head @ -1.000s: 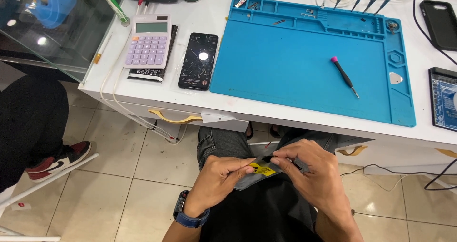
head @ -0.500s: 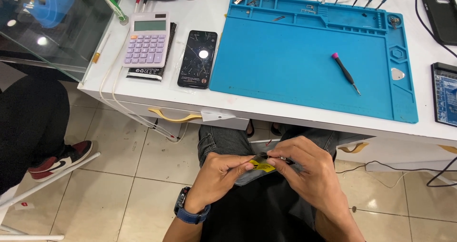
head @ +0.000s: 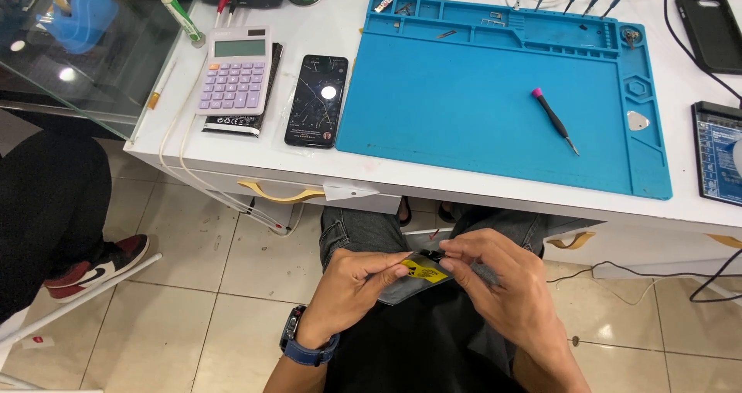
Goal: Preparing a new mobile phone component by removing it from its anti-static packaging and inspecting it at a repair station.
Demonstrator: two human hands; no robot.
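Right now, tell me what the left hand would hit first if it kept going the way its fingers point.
The left hand points right, toward the right hand. First in line is the flat part with the yellow label that both hands pinch, then the right hand's fingers.

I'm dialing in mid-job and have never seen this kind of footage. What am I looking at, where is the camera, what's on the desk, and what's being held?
The one view comes from a camera on the person's head, looking down at their own hands over their lap. The left hand and right hand together pinch a small flat grey part with a yellow label. Ahead stands a white desk. On it lie a blue work mat with a pink-tipped screwdriver, a black phone and a lilac calculator. At left, a second person's dark trouser leg and shoe.
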